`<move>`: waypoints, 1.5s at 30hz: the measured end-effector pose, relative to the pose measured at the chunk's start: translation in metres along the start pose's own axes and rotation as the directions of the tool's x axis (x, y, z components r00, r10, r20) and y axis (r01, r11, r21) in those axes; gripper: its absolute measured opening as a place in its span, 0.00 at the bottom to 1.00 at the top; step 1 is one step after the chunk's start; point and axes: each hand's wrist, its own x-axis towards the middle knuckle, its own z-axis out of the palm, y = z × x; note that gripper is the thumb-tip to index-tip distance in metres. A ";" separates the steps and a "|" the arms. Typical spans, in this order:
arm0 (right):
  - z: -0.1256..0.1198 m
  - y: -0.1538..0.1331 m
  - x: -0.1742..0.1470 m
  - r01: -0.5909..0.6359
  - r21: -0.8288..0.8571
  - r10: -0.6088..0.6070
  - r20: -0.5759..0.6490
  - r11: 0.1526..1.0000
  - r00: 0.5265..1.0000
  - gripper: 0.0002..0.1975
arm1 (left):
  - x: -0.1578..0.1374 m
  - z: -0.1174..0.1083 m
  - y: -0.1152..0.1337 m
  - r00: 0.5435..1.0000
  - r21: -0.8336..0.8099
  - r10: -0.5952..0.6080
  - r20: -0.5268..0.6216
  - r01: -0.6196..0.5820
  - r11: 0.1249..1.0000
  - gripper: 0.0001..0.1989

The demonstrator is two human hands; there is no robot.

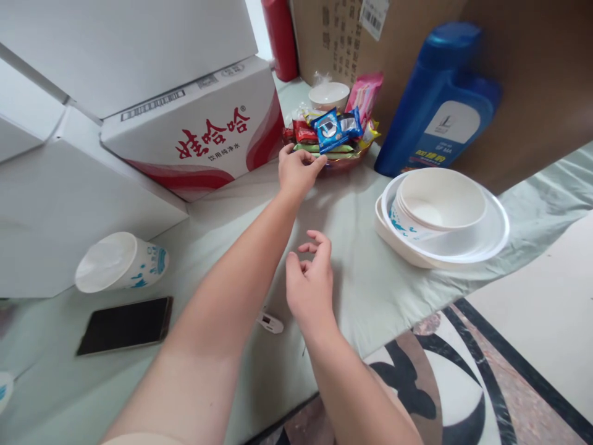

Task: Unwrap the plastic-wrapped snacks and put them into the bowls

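My left hand [299, 173] reaches to the near edge of a reddish see-through bowl [345, 164], its fingers curled at the rim beside green wrapped snacks; part of the grip is hidden. Colourful wrapped snacks, among them a blue packet [328, 130] and a pink packet [365, 96], fill the bowl. My right hand [311, 281] hovers above the tablecloth, empty, its fingers loosely bent and apart. Between my forearms lies a small white device with a dark display [270, 322], resembling a digital thermometer.
At left are white cartons [199, 136], a paper bucket on its side [123, 262] and a phone [125, 326]. A blue bottle [435, 105] stands before a brown carton [333, 37]. White bowls [493, 232] sit near the table's right edge. A red cylinder [280, 40] stands behind.
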 end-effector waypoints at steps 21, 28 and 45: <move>-0.013 -0.007 0.024 -0.178 0.698 0.349 -0.109 0.693 0.931 0.17 | 0.077 0.080 0.015 0.996 0.138 -0.018 -0.083 0.030 0.990 0.09; -0.016 -0.015 0.020 -0.169 0.753 0.343 -0.080 0.636 0.936 0.16 | 0.104 0.078 0.032 0.986 0.102 -0.144 -0.081 0.152 0.983 0.15; -0.008 -0.004 -0.007 -0.065 0.542 0.094 -0.026 0.838 0.995 0.25 | -0.054 -0.039 -0.009 0.980 0.434 0.152 0.129 -0.194 0.880 0.18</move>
